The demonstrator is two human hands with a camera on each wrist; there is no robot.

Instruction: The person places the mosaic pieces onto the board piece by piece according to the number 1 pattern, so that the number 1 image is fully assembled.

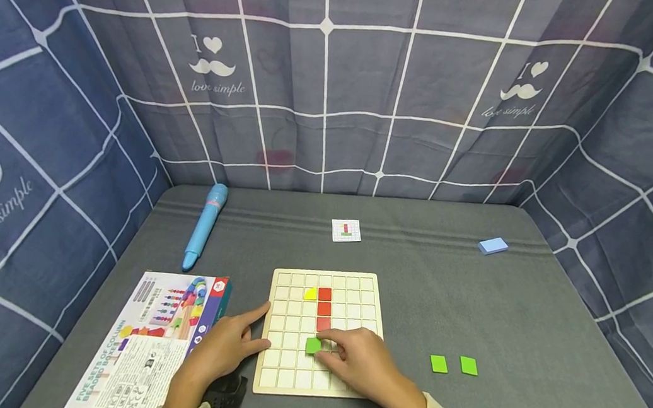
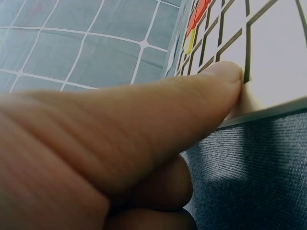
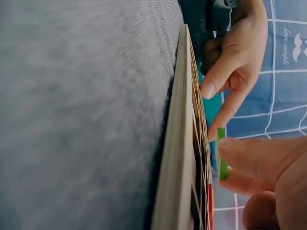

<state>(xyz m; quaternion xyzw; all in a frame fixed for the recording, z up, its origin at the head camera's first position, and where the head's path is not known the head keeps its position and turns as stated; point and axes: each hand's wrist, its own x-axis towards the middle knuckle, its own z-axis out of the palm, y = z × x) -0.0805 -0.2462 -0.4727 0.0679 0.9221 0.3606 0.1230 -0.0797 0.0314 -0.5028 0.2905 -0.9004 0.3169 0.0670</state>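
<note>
My right hand pinches a green square tile between thumb and fingertips. In the right wrist view that tile stands on edge to the camera, close over the wooden grid board. Three red tiles form a column on the board, and a yellow piece with a slanted side lies left of the top one. At the board's left edge, my left hand rests its extended index finger and thumb. The left wrist view has the left thumb on the board's rim.
Two loose green tiles lie right of the board. Behind it is a small pattern card; a light-blue block sits at the far right. A boxed set and a blue microphone occupy the left side, with curtains around.
</note>
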